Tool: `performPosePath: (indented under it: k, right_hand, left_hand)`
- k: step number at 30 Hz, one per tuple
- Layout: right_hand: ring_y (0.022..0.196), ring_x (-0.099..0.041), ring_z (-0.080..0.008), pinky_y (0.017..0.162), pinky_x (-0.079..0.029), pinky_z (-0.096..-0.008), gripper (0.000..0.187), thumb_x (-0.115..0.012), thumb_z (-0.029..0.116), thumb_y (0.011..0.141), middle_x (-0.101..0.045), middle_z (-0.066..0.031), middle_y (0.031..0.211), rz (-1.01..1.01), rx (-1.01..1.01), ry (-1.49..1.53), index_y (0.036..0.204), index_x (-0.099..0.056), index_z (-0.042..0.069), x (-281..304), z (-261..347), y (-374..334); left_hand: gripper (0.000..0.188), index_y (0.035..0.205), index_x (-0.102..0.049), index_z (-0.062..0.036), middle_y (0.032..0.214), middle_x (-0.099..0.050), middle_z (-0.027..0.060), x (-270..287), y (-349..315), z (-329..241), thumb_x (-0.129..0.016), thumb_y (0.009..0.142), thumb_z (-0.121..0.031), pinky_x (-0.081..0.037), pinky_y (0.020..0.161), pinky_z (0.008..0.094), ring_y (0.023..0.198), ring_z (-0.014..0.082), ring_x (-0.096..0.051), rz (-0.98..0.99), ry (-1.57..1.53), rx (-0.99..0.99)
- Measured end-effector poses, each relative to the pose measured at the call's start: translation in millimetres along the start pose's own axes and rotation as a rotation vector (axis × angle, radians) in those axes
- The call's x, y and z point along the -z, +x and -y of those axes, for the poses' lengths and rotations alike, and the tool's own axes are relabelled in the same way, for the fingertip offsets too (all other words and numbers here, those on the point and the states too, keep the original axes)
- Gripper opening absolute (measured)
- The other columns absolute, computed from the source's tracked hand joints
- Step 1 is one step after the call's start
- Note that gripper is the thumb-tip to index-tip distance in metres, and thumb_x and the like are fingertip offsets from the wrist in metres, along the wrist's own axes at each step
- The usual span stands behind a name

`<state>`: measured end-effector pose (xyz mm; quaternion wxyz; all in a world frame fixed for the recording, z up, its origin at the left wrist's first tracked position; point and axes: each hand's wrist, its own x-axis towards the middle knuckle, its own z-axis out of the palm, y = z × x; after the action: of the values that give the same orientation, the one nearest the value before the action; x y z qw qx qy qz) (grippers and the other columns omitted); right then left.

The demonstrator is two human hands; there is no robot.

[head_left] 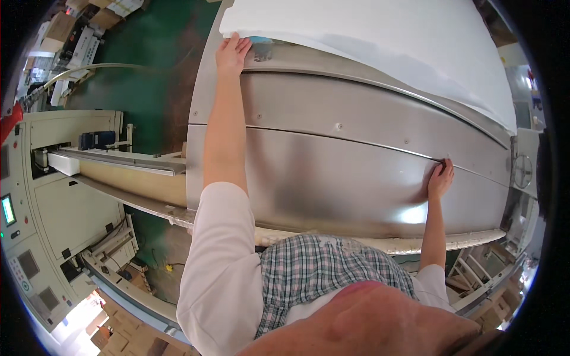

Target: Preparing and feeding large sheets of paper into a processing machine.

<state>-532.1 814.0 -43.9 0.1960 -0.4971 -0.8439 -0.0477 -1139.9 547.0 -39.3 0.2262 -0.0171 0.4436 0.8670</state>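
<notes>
Brushed stainless-steel desk [332,172] of a machine fills the view, with a large white sheet of paper-like material [380,41] lying across its far side. The left hand [231,52] reaches far forward, fingers flat and spread on the sheet's near-left corner — pressing or pinching its edge, I cannot tell which. The right hand [440,178] rests on the steel at a thin seam line, fingers curled, holding nothing that shows. The step in hand looks like positioning the sheet by its corner. A next move would call for an even pull or push — both hands level, so the sheet stays square and uncreased.
</notes>
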Motion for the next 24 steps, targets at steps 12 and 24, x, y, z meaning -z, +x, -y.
performPosePath:
  k: [12, 24]
  right_hand:
    - [0.106, -0.047, -0.0292, 0.086, -0.038, -0.0418, 0.028, -0.046, 0.019, 0.082, -0.051, -0.0084, 0.117, -0.028, 0.008, -0.028, 0.108, -0.052, 0.008, 2.5, -2.5, 2.4]
    - [0.107, -0.047, -0.0295, 0.087, -0.037, -0.0417, 0.028, -0.047, 0.015, 0.081, -0.051, -0.0096, 0.116, -0.005, 0.003, -0.015, 0.108, -0.051, 0.007, -3.6, -6.5, 1.5]
  left_hand:
    - [0.029, 0.108, -0.045, 0.0002, 0.106, -0.054, 0.0083, -1.1, -39.9, -10.7, -0.051, 0.086, -0.017, -0.041, 0.091, 0.0389, 0.100, 0.0238, -0.052, 0.289, -0.475, 0.014]
    - [0.025, 0.086, -0.060, 0.0029, 0.077, -0.061, 0.0061, 5.6, 63.1, -15.5, -0.063, 0.075, -0.020, -0.046, 0.067, 0.0264, 0.070, 0.0138, -0.056, -0.269, 0.640, -0.645]
